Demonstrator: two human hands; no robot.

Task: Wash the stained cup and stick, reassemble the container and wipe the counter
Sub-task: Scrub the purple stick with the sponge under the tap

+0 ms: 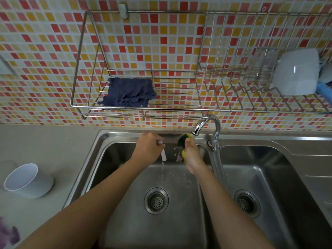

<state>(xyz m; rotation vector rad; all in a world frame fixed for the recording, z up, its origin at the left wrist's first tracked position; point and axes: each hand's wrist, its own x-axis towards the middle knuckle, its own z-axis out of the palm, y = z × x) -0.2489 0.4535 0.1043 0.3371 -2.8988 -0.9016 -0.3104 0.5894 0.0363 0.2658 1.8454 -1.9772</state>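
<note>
Over the left sink basin (125,203), my left hand (147,148) grips a short white stick (163,155) that points down, with water dripping from its tip. My right hand (191,155) squeezes a yellow and green sponge (185,141) just below the faucet spout (197,130). The two hands are a little apart. A white cup (27,180) lies tilted on the grey counter (45,144) at the left, its mouth towards me. A dark blue cloth (129,92) lies on the wire wall rack (143,108) above the sink.
A second basin (269,177) lies to the right of the faucet. The wire dish rack (269,97) at upper right holds a clear glass (260,67) and a white bowl (296,72). A purple stain or object (9,232) shows at the counter's lower left.
</note>
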